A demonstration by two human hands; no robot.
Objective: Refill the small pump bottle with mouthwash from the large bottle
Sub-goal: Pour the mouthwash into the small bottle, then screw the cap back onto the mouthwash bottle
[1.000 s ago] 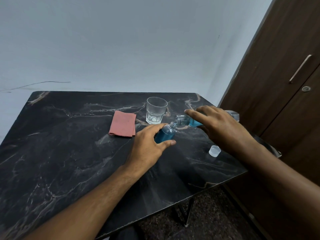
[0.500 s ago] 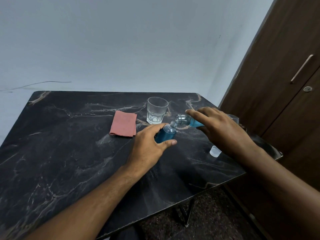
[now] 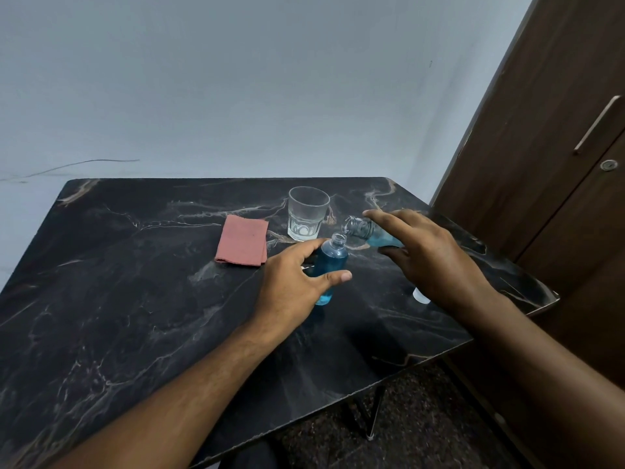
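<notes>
Head view: a person leans over a dark marbled surface [image 3: 135, 299] with both hands working at two bottles.
Left hand [image 3: 291, 286]: fingers and thumb curled round the small bottle [image 3: 333, 258], which stands open-necked and slightly tilted on the surface, nearly full of blue liquid.
Right hand [image 3: 429, 258]: wrapped over the large bottle [image 3: 368, 233], forefinger stretched along its top; the bottle lies almost level, its open mouth just above and beside the small bottle's neck.
Large bottle contents: blue liquid sits low in the tipped body; the neck looks clear.
Glass [image 3: 308, 213]: upright, just behind the bottles.
Pink cloth [image 3: 241, 245]: folded flat, left of the glass.
White cap [image 3: 420, 295]: on the surface, partly hidden behind the right wrist.
</notes>
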